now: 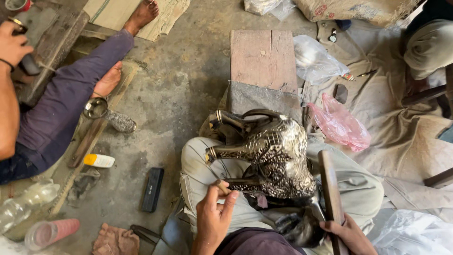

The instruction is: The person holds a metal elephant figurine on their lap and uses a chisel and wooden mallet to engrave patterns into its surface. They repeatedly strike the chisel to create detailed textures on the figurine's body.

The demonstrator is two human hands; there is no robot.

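A: On the lap, the jug (pixel 273 156) is lying on its side across the knees, spout toward the left, handle toward the wooden block (pixel 264 59). I am logging the left hand (pixel 214 215) pinching a thin punch (pixel 222 186) between thumb and fingers, its tip resting at the jug's lower wall.

B: And the right hand (pixel 347 233)?

A: It is wrapping its fingers tight around the bottom end of a wooden mallet (pixel 330 193), which is standing raised just beside the jug, not touching the punch.

B: Which step am I reading?

A: I am judging it as chasing work on the patterned surface: punch set, mallet poised. Much of the body is already showing a dense pattern, so the job looks far along, though the far side is hidden.

B: What is the next move asking for?

A: My guess: a short, square tap on the punch head, with the knees holding the jug steady so the round wall is not rolling.

B: Surroundings?

A: A second person is sitting at left on the concrete, one hand (pixel 12 45) gripping a dark tool. A pink bag (pixel 342 125) is lying to the right of the jug, and a black case (pixel 152 189) to the left.
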